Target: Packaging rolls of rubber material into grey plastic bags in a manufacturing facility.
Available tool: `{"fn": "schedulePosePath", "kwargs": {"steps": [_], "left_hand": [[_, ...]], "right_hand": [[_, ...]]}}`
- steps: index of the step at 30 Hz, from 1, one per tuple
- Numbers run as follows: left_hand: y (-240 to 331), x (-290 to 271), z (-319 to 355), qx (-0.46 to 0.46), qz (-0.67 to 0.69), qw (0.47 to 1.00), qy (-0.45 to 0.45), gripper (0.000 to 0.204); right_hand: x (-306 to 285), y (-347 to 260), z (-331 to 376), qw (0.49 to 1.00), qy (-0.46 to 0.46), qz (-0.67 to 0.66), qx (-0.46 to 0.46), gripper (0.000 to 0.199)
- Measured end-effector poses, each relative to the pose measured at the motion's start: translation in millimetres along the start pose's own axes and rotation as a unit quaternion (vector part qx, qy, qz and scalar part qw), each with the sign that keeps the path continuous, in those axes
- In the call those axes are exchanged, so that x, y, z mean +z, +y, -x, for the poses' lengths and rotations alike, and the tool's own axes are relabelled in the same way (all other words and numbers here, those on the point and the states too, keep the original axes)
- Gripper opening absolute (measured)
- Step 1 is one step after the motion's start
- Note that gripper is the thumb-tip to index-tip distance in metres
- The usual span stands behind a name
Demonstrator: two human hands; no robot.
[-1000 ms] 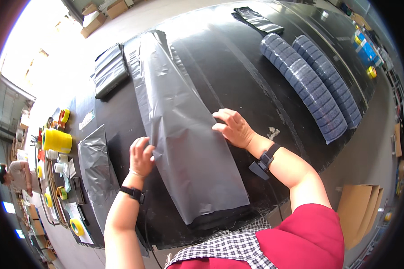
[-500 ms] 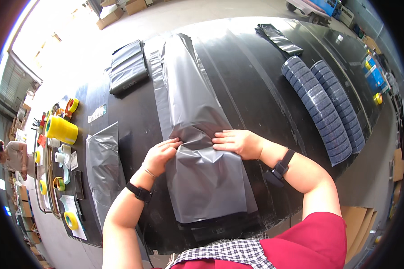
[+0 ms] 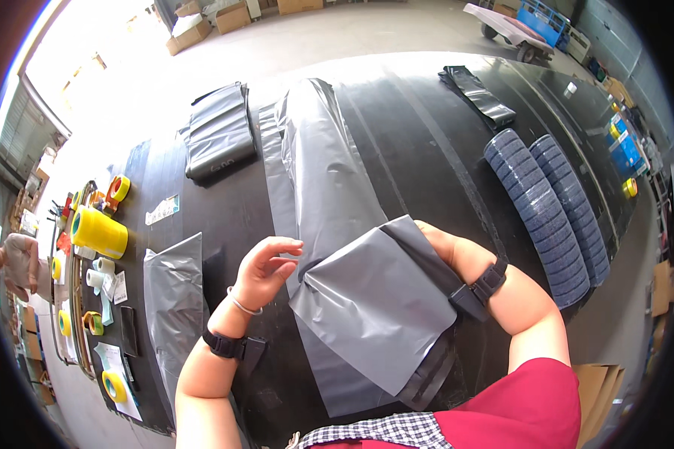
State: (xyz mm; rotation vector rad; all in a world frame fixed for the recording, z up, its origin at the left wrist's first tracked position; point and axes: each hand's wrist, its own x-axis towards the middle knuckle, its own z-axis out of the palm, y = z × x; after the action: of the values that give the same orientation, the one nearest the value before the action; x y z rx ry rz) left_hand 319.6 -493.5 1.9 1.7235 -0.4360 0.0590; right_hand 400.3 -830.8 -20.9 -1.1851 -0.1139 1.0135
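A grey plastic bag [image 3: 378,303] lies skewed over the near end of a long pile of grey plastic sheeting [image 3: 326,168] in the middle of the black table. My right hand [image 3: 436,241] grips the bag at its upper right corner, with the fingertips hidden behind the plastic. That corner is raised and folded over, and the bag's near end slants to the right. My left hand [image 3: 266,271] hovers by the left edge of the pile, its fingers loosely bent and apart, holding nothing.
Folded dark bags [image 3: 221,135] lie far left, more black bags [image 3: 479,96] far right. Two wrapped blue rolls [image 3: 543,217] lie at right. Along the left edge are a grey bag [image 3: 176,299], yellow tape rolls [image 3: 101,230] and white rolls. A person [image 3: 21,262] is beyond at left.
My right hand has taken the bag's corner and lifted it, turning the bag askew. My left hand has come off the plastic and opened. The view has tilted up slightly.
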Motion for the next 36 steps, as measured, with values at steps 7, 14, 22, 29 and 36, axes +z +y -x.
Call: {"fn": "schedulePosePath", "kwargs": {"steps": [7,14,22,29,36], "left_hand": [[-13.0,26.3,62.3,0.212,-0.328,0.919,0.056,0.071],[13.5,29.1,13.2,-0.013,0.208,0.964,0.162,0.019],[-1.3,-2.6,-27.3,-0.051,0.218,0.96,0.167,0.068],[33.9,-44.0,-109.0,0.002,0.137,0.965,0.223,0.016],[-47.4,-68.3,-193.4,-0.061,0.006,0.941,0.334,0.024]], "right_hand": [[-8.8,13.2,11.4,1.0,0.008,-0.024,-0.011,0.026],[-2.6,0.3,26.3,0.989,0.058,0.13,-0.042,0.031],[8.1,-27.0,5.8,0.965,0.102,0.156,-0.182,0.037],[29.2,-134.8,-26.3,0.931,0.126,0.007,-0.342,0.023],[11.5,-161.7,-116.5,0.747,0.429,0.315,-0.398,0.039]]}}
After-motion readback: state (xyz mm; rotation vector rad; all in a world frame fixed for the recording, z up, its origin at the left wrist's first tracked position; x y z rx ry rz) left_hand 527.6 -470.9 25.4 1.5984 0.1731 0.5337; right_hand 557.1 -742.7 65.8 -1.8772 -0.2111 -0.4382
